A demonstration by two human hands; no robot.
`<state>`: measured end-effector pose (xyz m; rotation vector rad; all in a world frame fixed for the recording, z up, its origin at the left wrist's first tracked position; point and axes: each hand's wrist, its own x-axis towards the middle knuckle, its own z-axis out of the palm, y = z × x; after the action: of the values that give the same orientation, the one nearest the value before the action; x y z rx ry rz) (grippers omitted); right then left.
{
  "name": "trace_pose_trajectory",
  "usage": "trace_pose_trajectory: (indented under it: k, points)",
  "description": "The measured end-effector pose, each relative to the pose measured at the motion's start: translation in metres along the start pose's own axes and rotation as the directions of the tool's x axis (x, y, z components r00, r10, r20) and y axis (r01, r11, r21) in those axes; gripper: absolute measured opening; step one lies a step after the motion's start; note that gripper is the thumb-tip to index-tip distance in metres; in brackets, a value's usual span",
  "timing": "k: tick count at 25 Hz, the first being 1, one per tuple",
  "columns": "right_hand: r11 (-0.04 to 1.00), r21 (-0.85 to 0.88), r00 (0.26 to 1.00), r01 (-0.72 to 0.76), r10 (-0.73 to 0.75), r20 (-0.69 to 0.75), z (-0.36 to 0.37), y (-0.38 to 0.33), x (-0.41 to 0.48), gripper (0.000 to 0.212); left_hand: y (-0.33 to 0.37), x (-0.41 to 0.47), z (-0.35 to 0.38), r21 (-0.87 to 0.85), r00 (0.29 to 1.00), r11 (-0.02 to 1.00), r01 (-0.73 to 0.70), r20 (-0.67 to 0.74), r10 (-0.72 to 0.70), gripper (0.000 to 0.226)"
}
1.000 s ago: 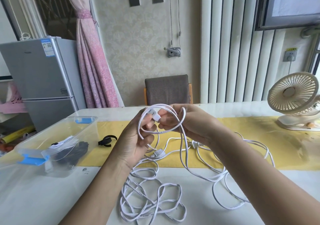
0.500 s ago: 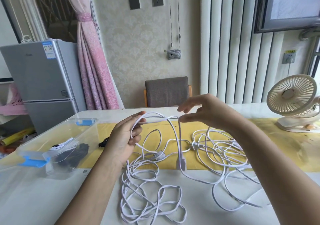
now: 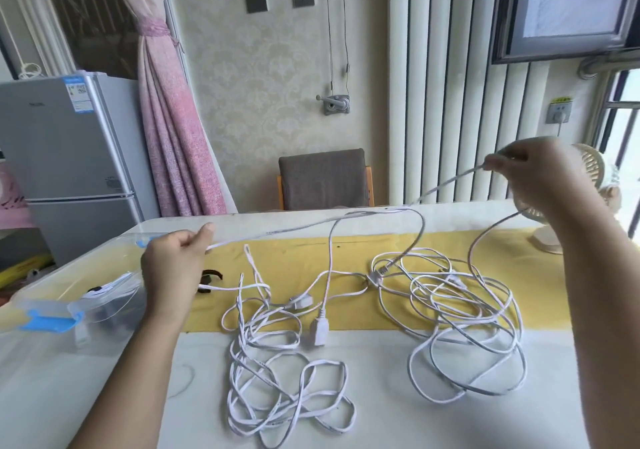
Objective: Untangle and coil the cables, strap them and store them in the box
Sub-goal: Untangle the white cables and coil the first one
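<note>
White cables lie tangled on the table in two heaps, one front centre (image 3: 287,393) and one at the right (image 3: 460,327). A stretch of white cable (image 3: 311,226) runs taut above the table between my hands. My left hand (image 3: 175,268) pinches its left end over the box. Raised at the far right, my right hand (image 3: 540,175) pinches the other end. A white plug (image 3: 318,332) hangs down from the stretched cable onto the table. The clear plastic box (image 3: 52,296) with blue latches stands at the left and holds dark items. A black strap (image 3: 211,274) lies beside it.
A yellow runner (image 3: 346,251) crosses the white table. A cream desk fan (image 3: 588,185) stands at the far right behind my right hand. A grey chair (image 3: 323,178) is at the table's far side. A silver fridge (image 3: 65,157) stands at the left.
My hands have moved far apart from the centre, left hand toward the box and right hand up toward the fan. The cable loop they held is now pulled out taut.
</note>
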<state>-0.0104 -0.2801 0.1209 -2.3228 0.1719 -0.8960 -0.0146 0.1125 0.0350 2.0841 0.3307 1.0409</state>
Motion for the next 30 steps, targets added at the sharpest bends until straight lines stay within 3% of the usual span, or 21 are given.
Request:
trace_pose_trajectory:
  k: [4, 6, 8, 10, 12, 15, 17, 19, 20, 22, 24, 25, 28, 30]
  points:
    - [0.996, 0.012, 0.978, -0.086, 0.087, -0.192, 0.004, 0.012, 0.007, 0.023, -0.003, 0.002, -0.003, 0.189, 0.997, 0.982, 0.0, -0.076, 0.014, 0.045]
    - [0.998, 0.007, 0.987, -0.061, 0.062, -0.151, 0.005, 0.015, 0.008, 0.022, -0.004, 0.002, 0.002, 0.276, 0.995, 0.959, -0.062, -0.061, 0.082, 0.027]
    - [0.966, 0.256, 0.999, -0.026, 0.014, 0.049, 0.003, 0.007, 0.004, 0.02, 0.01, -0.012, 0.014, 0.287, 0.961, 0.918, -0.274, 0.036, 0.276, 0.015]
    - [0.76, 0.641, 0.944, -0.101, -0.129, 0.303, 0.001, -0.013, -0.009, 0.022, 0.034, -0.049, 0.036, 0.09, 0.833, 0.836, -0.542, 0.195, 0.518, 0.036]
    - [0.59, 0.78, 0.834, -0.21, -0.308, 0.458, 0.004, -0.032, -0.018, 0.019, 0.065, -0.091, 0.047, -0.155, 0.71, 0.764, -0.627, 0.29, 0.642, 0.049]
    - [0.645, 0.729, 0.613, -0.228, -0.487, 0.622, 0.019, -0.055, -0.036, 0.019, 0.084, -0.12, 0.04, -0.374, 0.662, 0.751, -0.543, 0.359, 0.658, 0.057]
    - [0.742, 0.657, 0.548, -0.132, -0.498, 0.672, 0.035, -0.068, -0.048, 0.024, 0.088, -0.122, 0.031, -0.575, 0.662, 0.789, -0.217, 0.507, 0.552, 0.041]
    - [0.804, 0.594, 0.595, -0.02, -0.468, 0.653, 0.045, -0.075, -0.052, 0.022, 0.093, -0.119, 0.027, -0.663, 0.651, 0.741, 0.111, 0.612, 0.449, 0.023]
    - [0.825, 0.564, 0.643, 0.041, -0.454, 0.617, 0.046, -0.074, -0.049, 0.022, 0.09, -0.114, 0.028, -0.646, 0.663, 0.749, 0.15, 0.628, 0.409, 0.019]
    - [0.874, 0.462, 0.795, 0.151, -0.385, 0.468, 0.039, -0.065, -0.037, 0.022, 0.078, -0.094, 0.03, -0.5, 0.717, 0.865, -0.032, 0.592, 0.369, 0.015]
    - [0.901, 0.423, 0.932, 0.102, -0.235, 0.276, 0.029, -0.049, -0.022, 0.023, 0.06, -0.069, 0.031, -0.264, 0.788, 0.926, -0.272, 0.491, 0.371, 0.013]
    - [0.89, 0.453, 0.969, 0.042, -0.147, 0.198, 0.024, -0.039, -0.016, 0.023, 0.051, -0.058, 0.03, -0.163, 0.824, 0.937, -0.31, 0.446, 0.351, 0.016]
    - [0.852, 0.521, 0.998, -0.055, 0.06, 0.009, 0.01, -0.017, -0.003, 0.025, 0.028, -0.035, 0.029, 0.004, 0.895, 0.947, -0.322, 0.329, 0.303, 0.012]
    - [0.874, 0.48, 0.99, -0.068, 0.118, -0.075, 0.007, -0.003, 0.003, 0.026, 0.018, -0.025, 0.029, -0.012, 0.914, 0.957, -0.291, 0.291, 0.282, 0.008]
